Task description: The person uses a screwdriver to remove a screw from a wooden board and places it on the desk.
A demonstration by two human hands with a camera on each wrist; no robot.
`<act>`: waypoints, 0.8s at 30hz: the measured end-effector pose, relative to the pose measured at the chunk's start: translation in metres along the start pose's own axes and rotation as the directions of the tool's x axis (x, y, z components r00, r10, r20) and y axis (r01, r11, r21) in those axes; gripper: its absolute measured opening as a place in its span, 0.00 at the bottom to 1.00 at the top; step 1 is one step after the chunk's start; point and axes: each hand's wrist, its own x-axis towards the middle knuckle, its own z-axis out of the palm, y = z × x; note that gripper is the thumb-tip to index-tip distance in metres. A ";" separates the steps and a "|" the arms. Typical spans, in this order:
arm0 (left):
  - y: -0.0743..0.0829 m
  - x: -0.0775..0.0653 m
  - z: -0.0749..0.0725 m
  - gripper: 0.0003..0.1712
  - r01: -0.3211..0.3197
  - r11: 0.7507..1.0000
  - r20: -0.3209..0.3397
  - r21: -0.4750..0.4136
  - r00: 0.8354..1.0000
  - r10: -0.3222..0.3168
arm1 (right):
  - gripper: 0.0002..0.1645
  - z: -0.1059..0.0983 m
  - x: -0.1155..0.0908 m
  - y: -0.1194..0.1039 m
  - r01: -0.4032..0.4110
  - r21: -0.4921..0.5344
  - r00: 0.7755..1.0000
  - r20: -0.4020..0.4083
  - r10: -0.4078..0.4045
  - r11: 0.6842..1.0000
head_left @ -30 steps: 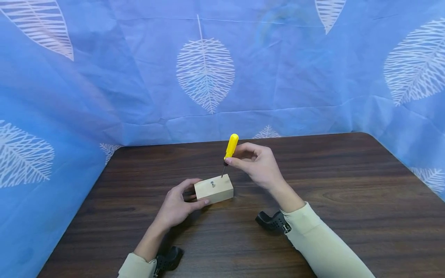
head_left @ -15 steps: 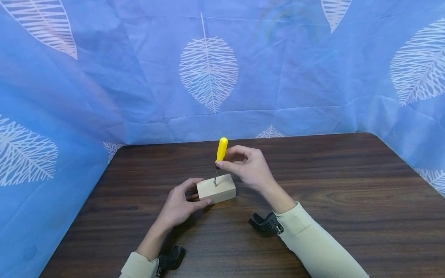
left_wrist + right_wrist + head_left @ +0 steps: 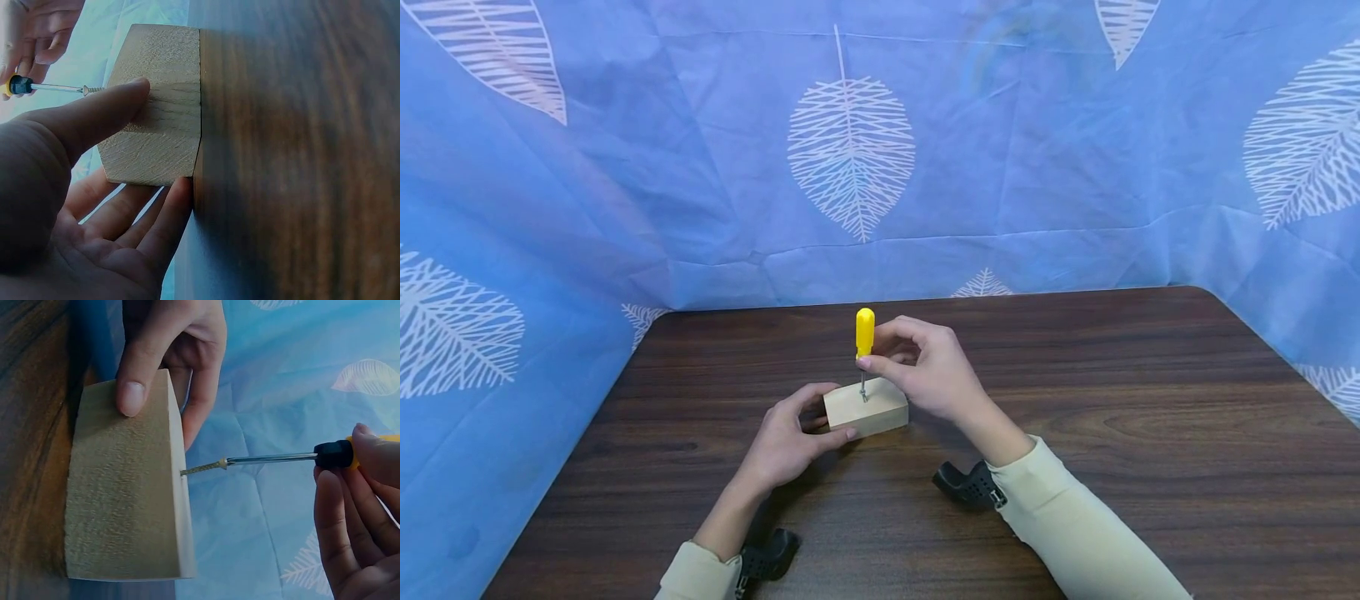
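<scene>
A pale wooden block (image 3: 876, 417) lies on the dark wood table (image 3: 1112, 375). My left hand (image 3: 782, 437) grips its left end, thumb on the near side and fingers at the far side and end. From the block's top a screw (image 3: 205, 467) sticks out, leaning a little, with much of its thread showing. My right hand (image 3: 928, 367) pinches a screwdriver (image 3: 865, 333) with a yellow handle and black collar, held nearly upright. In the right wrist view the screwdriver's tip meets the screw's head.
A blue cloth (image 3: 715, 167) with white leaf prints hangs behind the table and along its sides. Black wrist cameras (image 3: 966, 485) sit under both cuffs, close above the tabletop.
My right hand has brought the screwdriver left from the block's right part onto the screw, and its handle has swung more upright. The left hand keeps its grip on the block.
</scene>
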 end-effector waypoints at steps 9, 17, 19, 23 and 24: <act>0.001 -0.001 0.001 0.33 -0.001 1.000 -0.005 0.016 1.000 0.001 | 0.10 0.002 0.002 -0.012 0.105 -0.167 0.993 0.074 -0.093 0.980; 0.000 -0.002 0.002 0.32 0.013 1.000 0.002 0.016 1.000 -0.013 | 0.08 0.010 -0.001 -0.012 0.114 -0.238 0.993 0.022 -0.112 0.964; 0.000 -0.002 0.002 0.32 0.011 1.000 0.003 0.017 1.000 -0.011 | 0.09 0.011 0.000 -0.011 0.125 -0.243 0.992 0.009 -0.126 0.962; 0.001 -0.001 0.002 0.32 0.004 1.000 0.002 0.019 1.000 -0.004 | 0.09 0.011 0.001 -0.012 0.149 -0.242 0.989 0.015 -0.150 0.959; 0.001 -0.001 0.002 0.32 0.003 1.000 0.003 0.020 1.000 -0.003 | 0.09 0.011 0.002 -0.012 0.154 -0.243 0.988 0.023 -0.153 0.958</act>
